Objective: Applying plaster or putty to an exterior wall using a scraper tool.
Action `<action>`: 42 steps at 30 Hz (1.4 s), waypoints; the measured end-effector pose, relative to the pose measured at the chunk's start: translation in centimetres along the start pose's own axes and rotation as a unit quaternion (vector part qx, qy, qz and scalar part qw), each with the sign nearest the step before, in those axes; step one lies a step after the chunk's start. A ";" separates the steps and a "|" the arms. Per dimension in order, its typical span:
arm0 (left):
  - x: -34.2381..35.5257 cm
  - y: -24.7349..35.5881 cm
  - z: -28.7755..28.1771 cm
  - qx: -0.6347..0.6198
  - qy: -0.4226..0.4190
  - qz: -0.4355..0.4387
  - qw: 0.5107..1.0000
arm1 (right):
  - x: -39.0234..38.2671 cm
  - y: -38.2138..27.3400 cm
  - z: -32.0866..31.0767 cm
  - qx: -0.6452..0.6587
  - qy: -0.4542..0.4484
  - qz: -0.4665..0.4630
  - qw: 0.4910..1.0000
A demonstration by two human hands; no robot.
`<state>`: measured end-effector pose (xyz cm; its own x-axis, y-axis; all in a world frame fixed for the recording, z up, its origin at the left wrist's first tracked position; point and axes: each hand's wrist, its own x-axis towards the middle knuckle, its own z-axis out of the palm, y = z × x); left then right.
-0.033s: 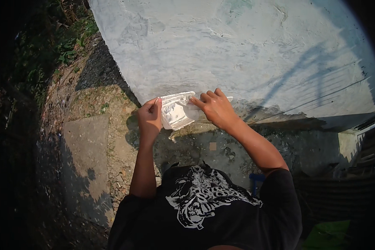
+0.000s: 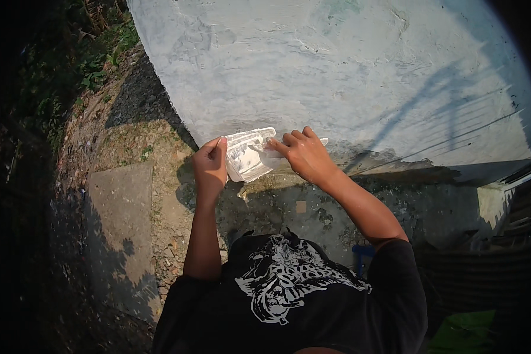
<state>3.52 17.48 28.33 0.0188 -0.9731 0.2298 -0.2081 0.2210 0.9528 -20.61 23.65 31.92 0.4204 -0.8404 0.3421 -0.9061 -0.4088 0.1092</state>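
Observation:
My left hand [image 2: 210,165] grips the left edge of a shallow white tray [image 2: 251,176], thumb on top. White paste [image 2: 246,154] coats the inside of the tray and its ridged rim. Closed around a putty knife [image 2: 269,153], my right hand [image 2: 305,152] has its index finger stretched toward the blade. The knife's pale handle end sticks out on the right, past the knuckles. Its blade lies in the tray, by the right side; the fingers hide the middle of the tool. Just beyond both hands rises a whitish wall [image 2: 312,76] with rough, patchy coating.
A concrete slab [image 2: 121,218] lies on rubble ground at the left, with green plants [image 2: 94,74] farther off. Below the wall runs a dark concrete floor [image 2: 277,209] with a small tan square [image 2: 301,207]. Part of a blue object [image 2: 364,256] shows beside my right sleeve.
The tray and the putty knife have shifted very slightly left and away from me. Both hands keep their grips.

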 end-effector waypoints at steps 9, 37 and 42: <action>3.6 -4.9 -8.2 -0.028 0.030 -0.015 0.999 | 6.5 -3.2 4.7 0.383 -0.147 0.130 0.903; 10.3 -12.8 -23.9 -0.407 -0.084 -0.298 0.859 | 13.8 -14.1 6.7 0.769 0.017 0.280 0.575; 10.2 -11.8 -22.6 -0.423 -0.127 -0.347 0.828 | 15.3 -13.8 5.8 0.806 0.134 0.318 0.482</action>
<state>28.23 6.46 23.85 -0.3811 -0.8442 -0.3770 0.5277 -0.5334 0.6611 -1.42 14.32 30.28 -0.1337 -0.9902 -0.0408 0.4566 -0.0250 -0.8893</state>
